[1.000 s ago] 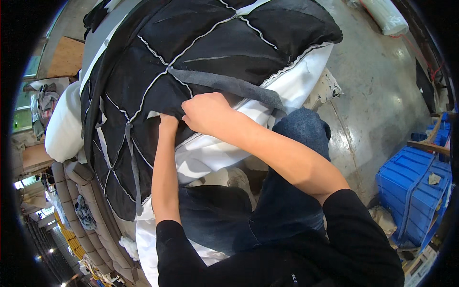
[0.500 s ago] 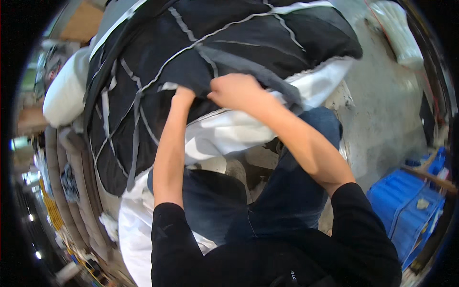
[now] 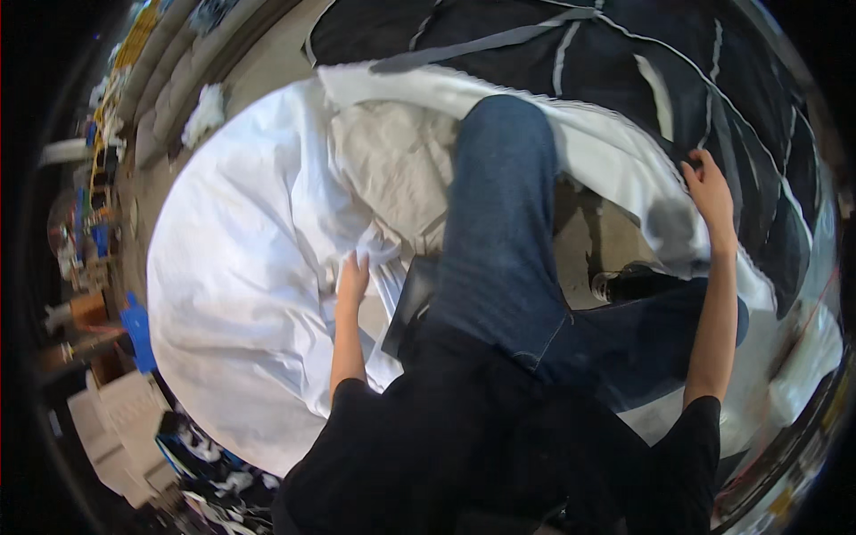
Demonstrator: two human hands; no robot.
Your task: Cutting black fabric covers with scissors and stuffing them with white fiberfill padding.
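Through the head view I log the white cloth [image 3: 236,232] first: a broad, rounded mass at the person's left, its outer edge bulging, its inner edge creased toward the legs. The left hand [image 3: 353,283] sits at that inner edge, fingertips against a bunched fold; I cannot tell whether they pinch it or merely press. I judge the creases radiate from there because the cloth is gathered at this spot. A beige cloth [image 3: 392,156] lies beyond, beside the raised denim knee [image 3: 504,134]. The knee overlaps the white border [image 3: 606,156], perhaps steadying it. Beyond that border, the black panel [image 3: 660,45] spreads across the far side and curves down at right, crossed by pale seams and grey strips. The right hand [image 3: 711,201] is at its near edge, fingers loosely parted and curved, tips at the seam; presumably a light contact.

Surface: bare, dull floor [image 3: 267,80]. Room, left to right: beige boxes [image 3: 116,428], a blue object [image 3: 136,332], grey padded rolls [image 3: 178,80], white fluff [image 3: 203,116]; far right, a plastic-wrapped bundle [image 3: 805,379].
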